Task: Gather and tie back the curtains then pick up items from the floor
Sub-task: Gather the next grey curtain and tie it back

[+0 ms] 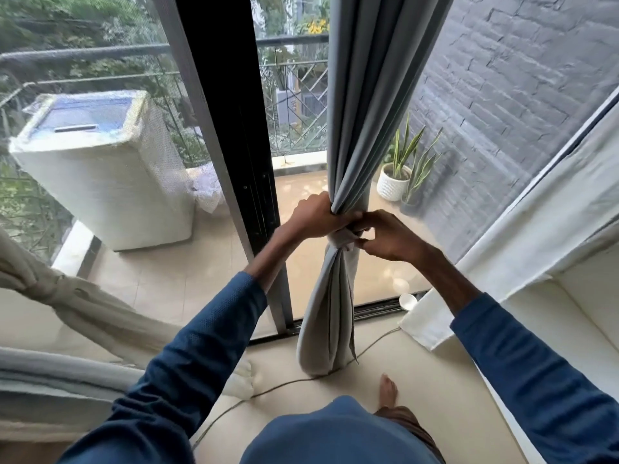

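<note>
A grey curtain (pixel 355 95) hangs in front of the glass door, gathered into a bundle with a knot (pixel 341 241) at mid height. My left hand (pixel 318 216) grips the gathered folds just above the knot. My right hand (pixel 385 236) pinches the fabric at the knot's right side. Below the knot the curtain's lower part (pixel 326 329) hangs down to the floor. A thin cord (pixel 284 383) lies on the floor under it. A cream curtain (pixel 83 306) sits gathered at the left.
A black door frame (pixel 234 128) stands left of the curtain. A white cloth-covered piece of furniture (pixel 536 296) fills the right. A small white object (pixel 407 301) lies by the door track. Outside are a washing machine (pixel 100 169) and a potted plant (pixel 397 172). My bare foot (pixel 388 390) stands on the floor.
</note>
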Motion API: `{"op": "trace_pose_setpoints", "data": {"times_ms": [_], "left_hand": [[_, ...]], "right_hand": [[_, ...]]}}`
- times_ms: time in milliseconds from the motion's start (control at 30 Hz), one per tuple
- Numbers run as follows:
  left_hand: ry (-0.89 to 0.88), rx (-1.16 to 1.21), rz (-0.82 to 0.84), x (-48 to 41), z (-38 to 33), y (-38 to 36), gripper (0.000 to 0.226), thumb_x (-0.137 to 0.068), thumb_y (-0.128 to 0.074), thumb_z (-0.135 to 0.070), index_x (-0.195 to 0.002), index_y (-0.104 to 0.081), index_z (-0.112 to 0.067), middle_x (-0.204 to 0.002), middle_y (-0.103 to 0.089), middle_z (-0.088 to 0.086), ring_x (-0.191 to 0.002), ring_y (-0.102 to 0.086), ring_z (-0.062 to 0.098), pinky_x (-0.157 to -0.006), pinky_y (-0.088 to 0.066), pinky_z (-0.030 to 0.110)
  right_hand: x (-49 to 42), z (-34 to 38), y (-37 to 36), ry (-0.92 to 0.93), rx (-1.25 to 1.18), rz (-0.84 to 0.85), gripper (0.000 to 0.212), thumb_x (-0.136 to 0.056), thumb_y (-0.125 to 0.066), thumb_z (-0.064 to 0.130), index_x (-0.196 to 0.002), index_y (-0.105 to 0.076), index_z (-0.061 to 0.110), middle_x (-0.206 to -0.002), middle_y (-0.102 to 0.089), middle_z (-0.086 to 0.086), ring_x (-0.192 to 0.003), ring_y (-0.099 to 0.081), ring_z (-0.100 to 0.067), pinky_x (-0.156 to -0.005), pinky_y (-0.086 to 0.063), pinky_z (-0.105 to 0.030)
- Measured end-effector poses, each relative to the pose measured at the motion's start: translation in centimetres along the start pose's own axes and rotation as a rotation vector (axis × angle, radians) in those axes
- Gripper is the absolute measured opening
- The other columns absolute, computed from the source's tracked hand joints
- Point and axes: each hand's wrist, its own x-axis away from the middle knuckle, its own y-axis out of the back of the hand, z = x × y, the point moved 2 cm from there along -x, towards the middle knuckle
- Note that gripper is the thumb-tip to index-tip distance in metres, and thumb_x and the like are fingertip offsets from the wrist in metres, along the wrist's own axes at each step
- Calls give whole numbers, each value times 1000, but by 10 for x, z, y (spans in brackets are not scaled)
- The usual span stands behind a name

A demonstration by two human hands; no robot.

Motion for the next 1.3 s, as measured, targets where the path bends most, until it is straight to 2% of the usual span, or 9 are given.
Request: {"op": "trace_pose_setpoints", "data": {"times_ms": [100,200,333,433,567,667,933,1067,1300], "left_hand": [[64,44,48,0,9,2,60,-78,-79,-48,-122,-60,-13,-105,-67,9,-96,-65,30,-81,-56,38],[142,93,37,2,12,0,66,-68,-84,-43,-120,-59,-13,-105,-66,7,-95,-65,28,-82,-58,40],[245,66,-37,2,4,-8,65,-67,-81,-37,-121,-56,-11,-107,-63,8,-95,-62,30,-81,-55,37],[275,16,-79,1,4,-10,61,-71,-79,-35,-120,-55,-9,-113,-65,11,-101,-62,33,-75,-47,34],[284,4,-86,3,7,-8,62,-74,-78,-37,-123,-53,-10,-110,-63,7,-104,-61,31,-73,-40,31],[295,44,-90,4,13,-8,63,-76,-77,-43,-126,-54,-13,-115,-64,6,-98,-60,26,-74,-39,30],[306,94,-144,17,16,-14,61,-78,-73,-52,-124,-57,-16,-105,-62,-1,-91,-57,22,-73,-38,29],[289,49,-181,25,3,-16,55,-81,-71,-49,-118,-58,-10,-98,-58,1,-86,-55,23,-71,-45,32],[176,14,-221,44,-13,-19,53,-78,-74,-58,-105,-65,-14,-83,-65,1,-67,-60,20,-47,-39,22]], "right_hand": [[15,-21,-13,-120,-456,-229,45,-71,-61,-21,-103,-78,6,-97,-77,-10,-87,-67,-11,-77,-53,-18],[41,-39,-49,-352,-1036,-517,34,-78,-58,-23,-96,-74,1,-85,-76,-14,-78,-72,-16,-74,-58,-25],[49,-25,-106,-591,-1604,-312,16,-90,-54,-12,-101,-67,-10,-88,-76,-18,-84,-74,-27,-85,-59,-36],[34,-9,-116,-578,-1891,-317,14,-96,-54,-3,-105,-63,-9,-94,-73,-18,-86,-74,-25,-74,-61,-29],[22,-4,-112,-556,-1788,-302,12,-82,-73,11,-94,-70,9,-80,-61,-4,-70,-57,-12,-55,-47,-20],[20,-8,-115,-501,-1791,-271,18,-80,-75,16,-97,-70,12,-76,-54,1,-63,-46,-7,-52,-38,-17],[29,-10,-134,-426,-2000,-236,19,-88,-63,13,-106,-66,10,-81,-61,4,-61,-47,-2,-53,-39,-13],[30,-12,-141,-557,-2020,-229,11,-87,-62,7,-97,-66,9,-73,-63,4,-52,-48,-1,-47,-37,-12],[38,-28,-145,-693,-1954,-141,12,-79,-66,7,-78,-77,10,-72,-67,0,-56,-52,-4,-46,-36,-12]]}}
